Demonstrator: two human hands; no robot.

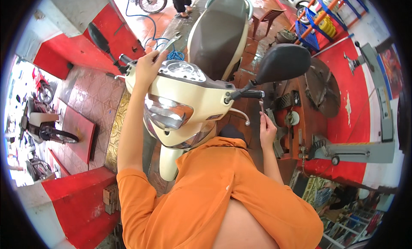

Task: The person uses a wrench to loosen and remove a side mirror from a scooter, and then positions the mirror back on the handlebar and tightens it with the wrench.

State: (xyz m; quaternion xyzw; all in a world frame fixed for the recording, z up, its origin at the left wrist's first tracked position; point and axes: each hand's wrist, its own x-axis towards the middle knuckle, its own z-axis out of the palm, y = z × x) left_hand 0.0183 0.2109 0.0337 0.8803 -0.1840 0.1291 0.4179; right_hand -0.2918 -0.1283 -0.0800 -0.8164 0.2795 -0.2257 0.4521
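A cream scooter (pixel 189 99) with a brown seat (pixel 219 34) stands in front of me, its headlight facing me. My left hand (pixel 148 68) rests on the left end of the handlebar beside the speedometer (pixel 182 71) and grips a silver open-ended wrench (pixel 171 42) that points up and away. My right hand (pixel 267 129) is lower, just below the right handlebar grip (pixel 251 94), and holds a small metal tool (pixel 261 106) upright. Black mirrors stand on both sides, the left mirror (pixel 98 36) and the right mirror (pixel 283 62).
A tyre-changing machine (pixel 322 90) with a grey arm (pixel 369 150) stands on the red floor to the right. A blue hose (pixel 148 24) lies on the tiles behind the scooter. Another person's feet (pixel 182 11) show at the top. Parked motorbikes (pixel 43 124) stand outside at left.
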